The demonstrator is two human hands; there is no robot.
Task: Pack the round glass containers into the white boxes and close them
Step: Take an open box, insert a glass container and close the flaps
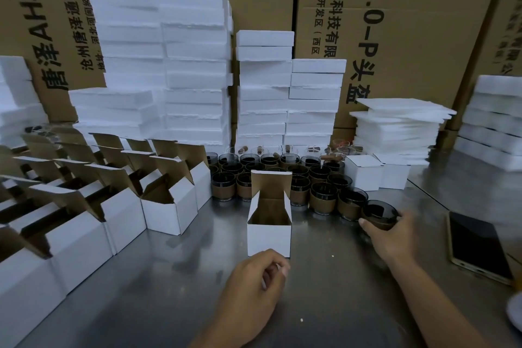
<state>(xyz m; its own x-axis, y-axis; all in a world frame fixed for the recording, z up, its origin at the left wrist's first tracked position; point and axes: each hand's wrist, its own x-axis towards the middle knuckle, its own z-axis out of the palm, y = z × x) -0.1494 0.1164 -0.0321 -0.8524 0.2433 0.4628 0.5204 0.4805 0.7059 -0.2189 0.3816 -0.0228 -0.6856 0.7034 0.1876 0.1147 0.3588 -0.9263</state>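
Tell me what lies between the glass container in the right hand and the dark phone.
Only bare steel tabletop, seen in the head view. The right hand grips the round glass container; the dark flat phone lies farther right.

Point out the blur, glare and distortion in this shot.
Head view: wide-angle bending leans the cartons and foam stacks outward at the edges; the right hand and the glass container it grips are slightly motion-smeared; the steel table shows soft, diffuse reflections, no hard glare; the open white box at centre is sharp.
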